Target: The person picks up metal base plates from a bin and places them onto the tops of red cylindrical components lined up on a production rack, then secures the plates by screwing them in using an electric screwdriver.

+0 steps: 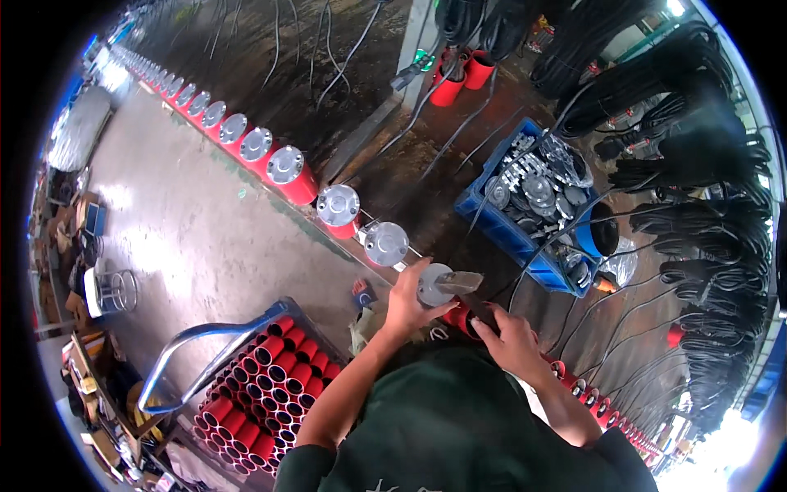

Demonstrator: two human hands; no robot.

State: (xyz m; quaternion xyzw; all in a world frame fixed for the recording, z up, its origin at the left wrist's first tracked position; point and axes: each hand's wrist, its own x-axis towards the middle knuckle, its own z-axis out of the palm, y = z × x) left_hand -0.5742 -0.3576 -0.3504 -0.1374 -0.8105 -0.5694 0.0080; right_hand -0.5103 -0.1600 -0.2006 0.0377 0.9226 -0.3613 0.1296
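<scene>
My left hand (405, 302) curves its fingers and thumb around the edge of a round silver metal cap (431, 287) in front of me. My right hand (510, 339) is closed around the dark handle of a hammer (464, 282). The hammer's metal head is over the cap; whether they touch I cannot tell. Beyond my left hand stand another silver cap (386, 243) and a capped red cylinder (293, 176), part of a long row running to the upper left. A red cylinder (465, 320) shows partly below the hammer.
A blue crate (525, 271) of loose silver metal parts stands to the right. Coiled black cables (693, 271) line the far right, their ends trailing across the work surface. Red tubes (279, 353) are stacked on a cart with a blue handle (197, 330) at the lower left.
</scene>
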